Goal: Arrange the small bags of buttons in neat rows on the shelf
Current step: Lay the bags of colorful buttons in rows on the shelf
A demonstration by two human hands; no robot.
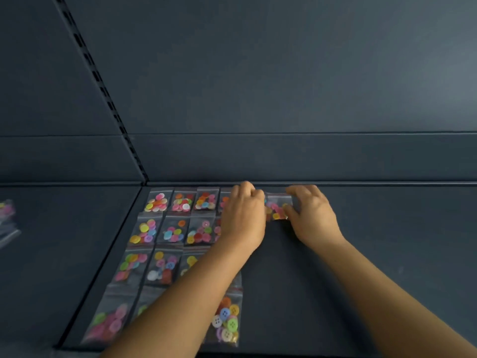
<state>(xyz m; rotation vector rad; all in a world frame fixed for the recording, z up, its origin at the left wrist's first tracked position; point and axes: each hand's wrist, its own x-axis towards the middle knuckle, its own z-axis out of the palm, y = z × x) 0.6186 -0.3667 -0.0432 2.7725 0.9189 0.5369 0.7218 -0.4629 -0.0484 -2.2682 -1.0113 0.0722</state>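
Now both hands pinch clear bag [277, 207], multicoloured buttons inside.

Rows of button bags [165, 244] lie on the shelf [387, 241] at nine o'clock of the hands; one bag [277, 206] sits between them, at twelve o'clock by the back wall [284, 156].

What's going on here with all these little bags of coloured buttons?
A person is laying small clear bags of buttons in rows on a dark shelf. Both hands are at the back row: the left hand and right hand hold one bag between them, setting it at the right end of that row. Several rows of bags already lie side by side to the left. A few more bags sit on the neighbouring shelf section, far left.
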